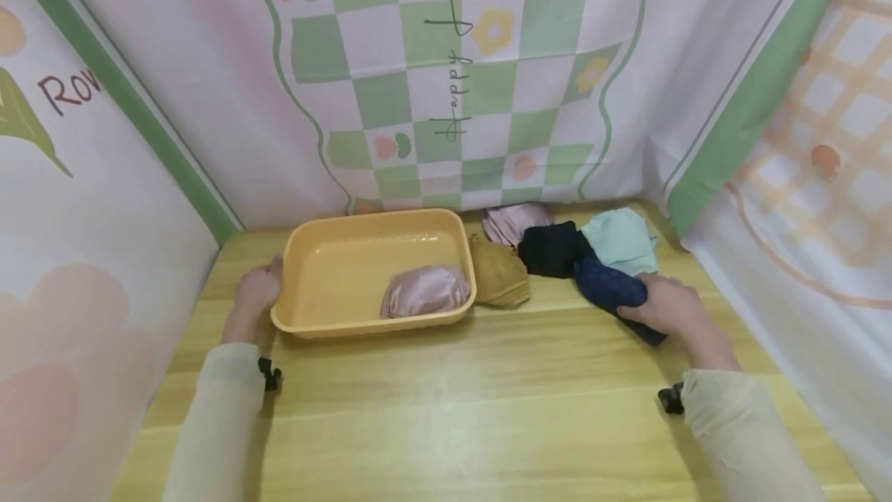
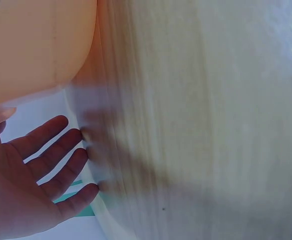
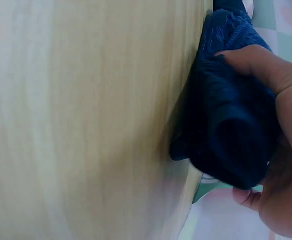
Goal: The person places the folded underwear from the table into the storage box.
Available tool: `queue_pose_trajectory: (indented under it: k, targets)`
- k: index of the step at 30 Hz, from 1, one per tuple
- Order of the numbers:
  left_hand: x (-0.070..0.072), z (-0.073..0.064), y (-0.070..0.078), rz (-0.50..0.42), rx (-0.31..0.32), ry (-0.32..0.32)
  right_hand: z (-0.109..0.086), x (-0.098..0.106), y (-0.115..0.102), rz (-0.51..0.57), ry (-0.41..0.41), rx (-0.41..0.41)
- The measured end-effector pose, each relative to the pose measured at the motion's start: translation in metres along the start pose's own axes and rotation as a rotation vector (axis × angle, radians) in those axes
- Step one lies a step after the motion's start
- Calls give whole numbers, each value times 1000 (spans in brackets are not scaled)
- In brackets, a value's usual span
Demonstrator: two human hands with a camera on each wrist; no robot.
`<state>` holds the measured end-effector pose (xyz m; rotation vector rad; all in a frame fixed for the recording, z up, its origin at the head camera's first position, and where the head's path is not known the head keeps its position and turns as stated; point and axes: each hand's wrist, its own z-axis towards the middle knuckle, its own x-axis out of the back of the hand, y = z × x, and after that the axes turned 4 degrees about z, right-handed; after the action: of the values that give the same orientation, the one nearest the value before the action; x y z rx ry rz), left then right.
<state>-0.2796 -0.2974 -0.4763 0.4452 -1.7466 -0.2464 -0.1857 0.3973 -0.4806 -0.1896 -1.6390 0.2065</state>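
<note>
My right hand grips a folded navy garment with a lacy surface, at the right side of the table. In the right wrist view, the thumb lies over this dark roll of fabric, whose open folded end faces the camera. My left hand is at the left end of a yellow-orange plastic tray. The left wrist view shows its fingers spread and fairly straight, with the thumb side right at the tray's rim. A folded pink satin garment lies in the tray's front right corner.
Right of the tray lie a folded mustard garment, a pink satin one, a black one and a pale mint one. Patterned curtains border the wooden table at the back and sides.
</note>
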Motion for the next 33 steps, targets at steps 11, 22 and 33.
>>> queue_pose_trajectory:
  k: [11,22,33]
  targets:
    - [2,1,0,-29,13,10,3,5,2,44,24,12]
    - [-5,-1,-4,-9,20,12,-6,6,0,135,29,13]
    - [-3,1,-2,8,13,15,-3,15,-14,231,97,20]
